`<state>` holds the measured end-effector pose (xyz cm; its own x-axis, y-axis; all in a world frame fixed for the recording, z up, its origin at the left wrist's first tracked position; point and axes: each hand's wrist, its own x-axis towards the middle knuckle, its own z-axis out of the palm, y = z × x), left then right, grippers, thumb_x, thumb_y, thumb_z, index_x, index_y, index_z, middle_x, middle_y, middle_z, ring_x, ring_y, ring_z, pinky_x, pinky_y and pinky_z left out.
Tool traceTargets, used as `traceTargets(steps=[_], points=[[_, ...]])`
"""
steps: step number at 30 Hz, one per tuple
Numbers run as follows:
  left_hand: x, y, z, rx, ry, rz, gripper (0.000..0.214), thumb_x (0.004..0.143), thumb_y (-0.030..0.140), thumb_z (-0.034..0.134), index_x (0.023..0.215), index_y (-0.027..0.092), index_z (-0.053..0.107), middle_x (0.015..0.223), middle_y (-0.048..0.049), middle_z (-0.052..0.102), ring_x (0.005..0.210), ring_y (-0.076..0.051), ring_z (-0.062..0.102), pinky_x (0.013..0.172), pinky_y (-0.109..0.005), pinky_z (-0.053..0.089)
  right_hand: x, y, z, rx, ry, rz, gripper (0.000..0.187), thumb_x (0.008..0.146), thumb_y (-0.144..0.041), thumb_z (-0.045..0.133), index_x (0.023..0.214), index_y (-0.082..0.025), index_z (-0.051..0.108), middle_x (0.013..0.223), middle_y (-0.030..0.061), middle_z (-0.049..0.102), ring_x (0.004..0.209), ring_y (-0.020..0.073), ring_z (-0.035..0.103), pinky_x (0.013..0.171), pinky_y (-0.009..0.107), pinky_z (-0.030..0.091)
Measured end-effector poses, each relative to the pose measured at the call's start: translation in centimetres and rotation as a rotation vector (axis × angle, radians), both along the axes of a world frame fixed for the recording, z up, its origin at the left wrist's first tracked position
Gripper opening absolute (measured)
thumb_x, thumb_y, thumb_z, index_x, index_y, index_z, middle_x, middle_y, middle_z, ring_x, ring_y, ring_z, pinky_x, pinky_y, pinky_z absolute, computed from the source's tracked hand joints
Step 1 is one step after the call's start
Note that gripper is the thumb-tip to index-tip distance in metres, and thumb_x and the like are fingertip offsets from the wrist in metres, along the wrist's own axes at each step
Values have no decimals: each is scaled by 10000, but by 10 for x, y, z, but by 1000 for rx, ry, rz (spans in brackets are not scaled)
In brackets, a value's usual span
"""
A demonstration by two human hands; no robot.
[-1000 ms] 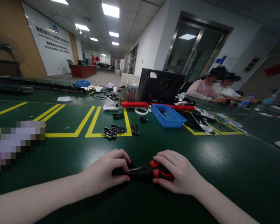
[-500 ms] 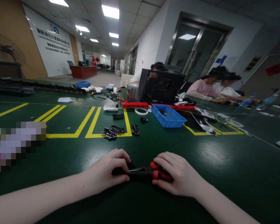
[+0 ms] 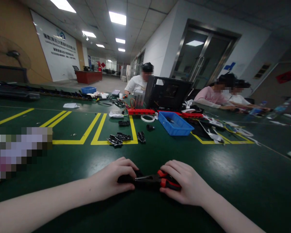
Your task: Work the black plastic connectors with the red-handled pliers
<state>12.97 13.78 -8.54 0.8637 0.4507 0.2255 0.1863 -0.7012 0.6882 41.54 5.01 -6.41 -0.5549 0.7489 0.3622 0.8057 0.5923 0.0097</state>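
My right hand (image 3: 181, 183) is closed around the red and black handles of long-nose pliers (image 3: 150, 179), whose jaws point left. At the jaw tips, my left hand (image 3: 120, 177) pinches a dark black part (image 3: 126, 178), mostly covered by the fingers. The tips touch or nearly touch that part; I cannot tell which. Farther out on the green table lie several black plastic parts (image 3: 123, 136), with a short black cylindrical piece (image 3: 150, 127) to their right.
A blue bin (image 3: 176, 126) holding a dark item stands beyond my hands. Behind it are a red power strip (image 3: 141, 112), a black computer case (image 3: 168, 92) and cables (image 3: 111, 101). Yellow tape (image 3: 68, 141) marks the green table (image 3: 140, 155). Co-workers (image 3: 210, 92) sit on the far side.
The camera view has shifted slightly, and a co-worker behind the computer case now shows further left. My hands keep the same hold on the pliers and the black part.
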Motion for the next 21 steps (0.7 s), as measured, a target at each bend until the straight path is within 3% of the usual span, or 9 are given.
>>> traceTargets(steps=[9,16,21], points=[[1,-2,0,-6,-22,41,137,819,163,739,945,191,693,1174,-61,648,1079,-230,584,921,-398,486,-1,0,-4,31,-2,7,448,820,-417,661,1174,-148,605,1008,113,682,906,240,654,806,385,537],[2,-3,3,-74,-39,50,96,827,202,740,919,191,715,1170,-60,663,1071,-222,601,929,-388,484,3,1,0,-29,-15,-9,398,795,-406,685,1102,-162,617,970,93,674,853,230,639,736,371,530],[3,-2,2,-83,-47,51,85,833,208,731,916,194,719,1177,-56,667,1074,-221,603,937,-387,475,3,0,-1,28,-32,-8,397,800,-417,685,1094,-160,614,970,100,673,854,236,635,755,382,525]])
